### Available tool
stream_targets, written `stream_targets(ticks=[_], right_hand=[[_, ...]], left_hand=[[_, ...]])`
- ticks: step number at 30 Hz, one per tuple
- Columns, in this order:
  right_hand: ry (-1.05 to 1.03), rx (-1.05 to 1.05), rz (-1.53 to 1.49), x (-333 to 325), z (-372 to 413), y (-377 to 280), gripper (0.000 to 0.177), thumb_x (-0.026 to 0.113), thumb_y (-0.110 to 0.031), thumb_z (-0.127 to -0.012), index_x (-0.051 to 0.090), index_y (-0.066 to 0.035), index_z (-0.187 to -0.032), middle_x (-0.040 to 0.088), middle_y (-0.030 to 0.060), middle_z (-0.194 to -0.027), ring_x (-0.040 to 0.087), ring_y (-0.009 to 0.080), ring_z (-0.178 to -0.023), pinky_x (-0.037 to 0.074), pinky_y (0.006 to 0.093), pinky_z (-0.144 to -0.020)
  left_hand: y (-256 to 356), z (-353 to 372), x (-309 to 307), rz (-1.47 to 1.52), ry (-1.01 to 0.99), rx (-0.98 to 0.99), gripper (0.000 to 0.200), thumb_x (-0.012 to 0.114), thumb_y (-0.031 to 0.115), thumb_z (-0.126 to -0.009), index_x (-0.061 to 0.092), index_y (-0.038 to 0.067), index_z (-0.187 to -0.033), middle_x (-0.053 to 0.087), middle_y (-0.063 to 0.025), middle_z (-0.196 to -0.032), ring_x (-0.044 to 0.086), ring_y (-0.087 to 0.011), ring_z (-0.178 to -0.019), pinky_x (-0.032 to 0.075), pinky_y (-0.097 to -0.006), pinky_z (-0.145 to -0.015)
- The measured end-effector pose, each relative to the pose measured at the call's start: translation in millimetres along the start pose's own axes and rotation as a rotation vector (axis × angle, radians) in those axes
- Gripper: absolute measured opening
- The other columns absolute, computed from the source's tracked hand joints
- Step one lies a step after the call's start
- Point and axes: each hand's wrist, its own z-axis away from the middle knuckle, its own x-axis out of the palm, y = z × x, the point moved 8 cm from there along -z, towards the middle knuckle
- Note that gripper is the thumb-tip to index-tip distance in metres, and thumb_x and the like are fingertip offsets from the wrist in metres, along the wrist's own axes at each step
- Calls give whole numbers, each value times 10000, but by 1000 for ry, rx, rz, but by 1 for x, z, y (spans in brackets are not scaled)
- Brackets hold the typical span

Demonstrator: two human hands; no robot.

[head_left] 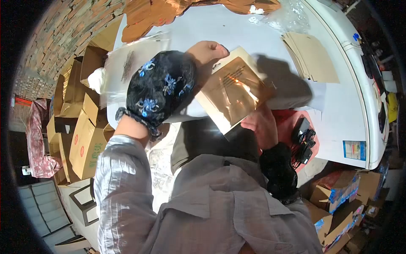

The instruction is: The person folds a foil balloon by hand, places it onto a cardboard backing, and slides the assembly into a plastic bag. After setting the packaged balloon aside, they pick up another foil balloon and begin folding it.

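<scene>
Between my hands is a flat tan card in a shiny clear bag (230, 91) with small printed text, tilted over the white table (203, 31). My left hand (208, 51) grips its upper edge, thumb at the corner. At its lower right edge, my right hand (263, 122) holds it with the thumb in front; the other fingers are partly hidden. A stack of tan cards (311, 59) lies on the table at the right. To the left lie clear plastic bags (120, 65) with printed text.
Brown wrapping (169, 15) and crumpled clear plastic (292, 17) lie at the table's far side. A red item (311, 156) with a black adapter and cables (302, 144) sits near my right wrist. Cardboard boxes stand at the left (86, 139) and lower right (338, 190).
</scene>
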Motion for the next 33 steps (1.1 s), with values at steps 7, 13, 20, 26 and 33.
stream_targets(ticks=[7, 13, 20, 26, 33], right_hand=[[-37, 11, 7, -5, -4, -1, 511, 543, -132, -874, 438, -8, -1358, 612, 97, -913, 675, 215, -773, 606, 348, -706], [-9, 44, -2, -7, -9, 0, 430, 573, -119, -849, 512, 8, -1256, 591, 80, -813, 654, 197, -687, 607, 334, -652], [-11, 71, 2, -7, -7, 4, 266, 583, -119, -845, 540, 25, -1064, 600, 97, -830, 661, 210, -678, 605, 332, -642], [-13, 87, 74, -3, -4, -1, 206, 602, -164, -865, 541, -9, -986, 607, 98, -840, 688, 233, -724, 602, 340, -646], [-1, 83, 63, -2, -4, -2, 272, 622, -187, -875, 527, -4, -1052, 613, 104, -873, 694, 248, -742, 605, 349, -652]], left_hand=[[-41, -32, -12, -30, -300, -75, 107, 624, 71, -934, 696, 53, -1011, 675, -26, -852, 605, -125, -765, 497, -285, -711], [-51, -14, -16, 173, -337, -234, 119, 602, 112, -963, 688, 64, -1030, 678, -26, -864, 621, -132, -762, 506, -269, -721], [-28, 2, -8, 60, -263, -333, 161, 628, 226, -975, 690, 80, -950, 651, 19, -772, 589, -88, -696, 479, -251, -667], [-11, 9, 1, 420, -261, -269, 197, 602, 243, -990, 688, 74, -939, 635, 30, -758, 549, -85, -646, 444, -231, -611], [-15, -14, -3, 25, -173, -201, 103, 644, 176, -955, 689, 84, -939, 600, 44, -748, 518, -76, -638, 428, -228, -585]])
